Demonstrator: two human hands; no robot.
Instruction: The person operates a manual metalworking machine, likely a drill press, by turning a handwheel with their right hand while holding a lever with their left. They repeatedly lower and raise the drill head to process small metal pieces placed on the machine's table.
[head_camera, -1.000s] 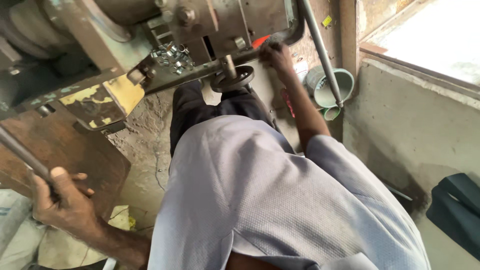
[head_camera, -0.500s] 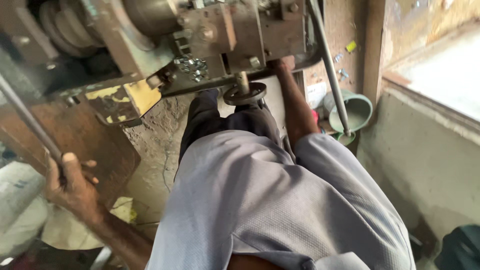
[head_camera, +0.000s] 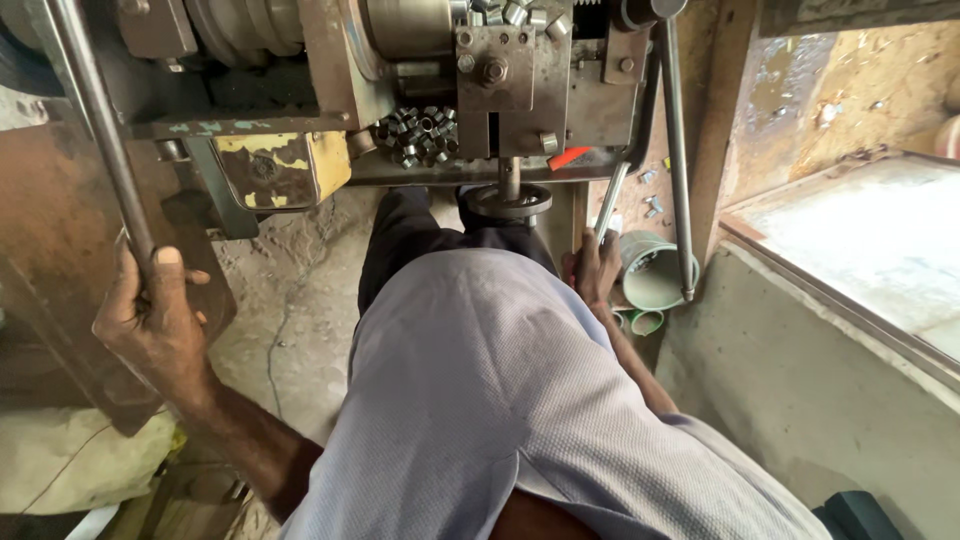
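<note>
Levers are being gripped: the long grey steel bar (head_camera: 100, 140), running toward 11 o'clock, is being clenched by the left hand (head_camera: 150, 320), the thin metal rod (head_camera: 612, 205), leaning toward 1 o'clock, by the right hand (head_camera: 597, 268).

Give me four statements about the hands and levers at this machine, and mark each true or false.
1. The left hand grips a long metal lever. True.
2. The right hand rests flat on the windowsill. False: it holds a thinner metal rod beside the machine.
3. A pile of small metal nuts lies on the machine. True.
4. The green bucket stands on top of the machine. False: it stands low down, by the right hand.
</note>
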